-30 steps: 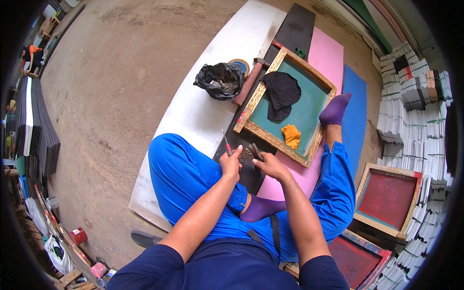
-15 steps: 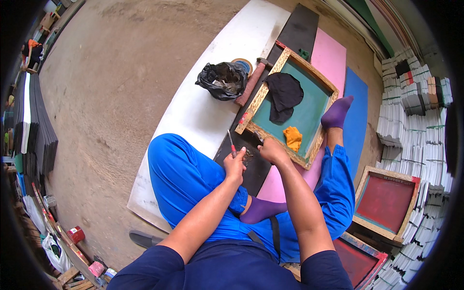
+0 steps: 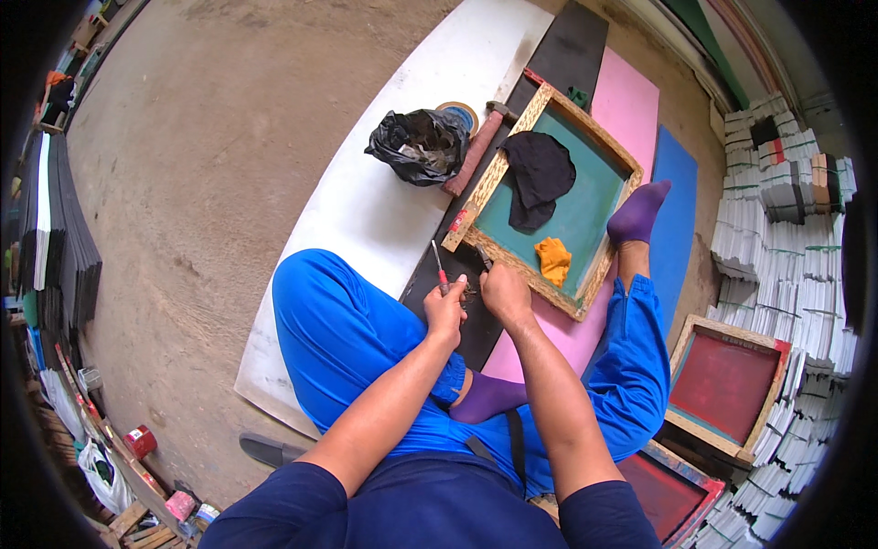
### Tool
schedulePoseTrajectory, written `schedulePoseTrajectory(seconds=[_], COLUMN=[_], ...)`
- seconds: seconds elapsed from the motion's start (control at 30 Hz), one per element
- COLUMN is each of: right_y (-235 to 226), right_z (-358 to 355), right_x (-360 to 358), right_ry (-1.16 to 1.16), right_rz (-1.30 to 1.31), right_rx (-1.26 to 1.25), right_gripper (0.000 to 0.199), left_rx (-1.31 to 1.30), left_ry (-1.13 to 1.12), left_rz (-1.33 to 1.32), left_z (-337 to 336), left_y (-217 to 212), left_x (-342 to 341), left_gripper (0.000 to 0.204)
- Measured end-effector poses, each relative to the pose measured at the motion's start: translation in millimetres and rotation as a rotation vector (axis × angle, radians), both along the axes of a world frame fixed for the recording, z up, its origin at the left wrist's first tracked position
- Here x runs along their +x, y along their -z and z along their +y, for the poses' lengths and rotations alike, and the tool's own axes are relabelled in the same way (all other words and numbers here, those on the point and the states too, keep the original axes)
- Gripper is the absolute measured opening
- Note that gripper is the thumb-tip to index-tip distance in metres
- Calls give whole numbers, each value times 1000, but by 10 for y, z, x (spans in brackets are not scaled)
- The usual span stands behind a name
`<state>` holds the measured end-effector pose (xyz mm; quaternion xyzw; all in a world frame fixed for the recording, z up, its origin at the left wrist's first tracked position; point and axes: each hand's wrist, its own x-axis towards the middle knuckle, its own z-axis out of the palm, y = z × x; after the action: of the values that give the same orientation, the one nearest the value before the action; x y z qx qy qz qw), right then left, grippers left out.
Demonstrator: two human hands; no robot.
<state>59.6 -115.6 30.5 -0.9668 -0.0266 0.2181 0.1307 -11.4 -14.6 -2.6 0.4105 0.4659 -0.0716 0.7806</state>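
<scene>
My left hand point(image 3: 445, 311) is closed around the red handle of a screwdriver point(image 3: 443, 276), its thin metal shaft pointing up and away. Close by on the right, my right hand point(image 3: 506, 295) grips a dark metal tool point(image 3: 485, 259), mostly hidden by the fist; its kind cannot be made out. The tool's tip is at the near edge of a wooden screen-printing frame point(image 3: 594, 134) with green mesh. On the mesh lie a black cloth point(image 3: 541, 178) and a crumpled orange cloth point(image 3: 553, 262). Small dark bits show beside my left fingers.
Left of the frame are a hammer point(image 3: 475, 156), a roll of tape point(image 3: 460, 115) and a black plastic bag point(image 3: 417, 148) with scraps inside. White, black, pink and blue sheets point(image 3: 677, 201) lie underneath. A red-mesh frame point(image 3: 727, 384) leans near bundled white stacks point(image 3: 777, 238) at right.
My right hand has shifted slightly left and nearer to me, with its tool turned more upright. My left hand keeps the screwdriver in almost the same place.
</scene>
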Motion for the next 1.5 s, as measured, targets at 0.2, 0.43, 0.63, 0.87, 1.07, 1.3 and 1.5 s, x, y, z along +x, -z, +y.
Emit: schedulePoseTrajectory(seconds=[0.2,0.43,0.63,0.87,1.07,1.3,1.5], right_y=[227,293,257,-86,-271,169,248], right_z=[-4,9,28,53,85,26,-23], right_x=[-132,-198,-225,-76,73,-124,-240], right_ry=[55,79,112,5,-65,55,84], right_rz=[-68,-123,-144,-28,66,-132,-191], right_rx=[5,19,41,12,-86,-5,23], right_gripper=[32,31,33,36,34,33,32], left_rx=[-18,-42,-51,-53,-56,-67,-56], left_ry=[-27,-41,-26,-13,-12,-8,3], left_rz=[-11,-13,-23,-19,-19,-33,-31], left_z=[3,53,91,100,79,78,103], left_y=[-4,-32,-18,-14,-58,-32,20], left_x=[8,-7,-42,-68,-44,-40,-70], left_gripper=[27,27,27,26,26,26,27])
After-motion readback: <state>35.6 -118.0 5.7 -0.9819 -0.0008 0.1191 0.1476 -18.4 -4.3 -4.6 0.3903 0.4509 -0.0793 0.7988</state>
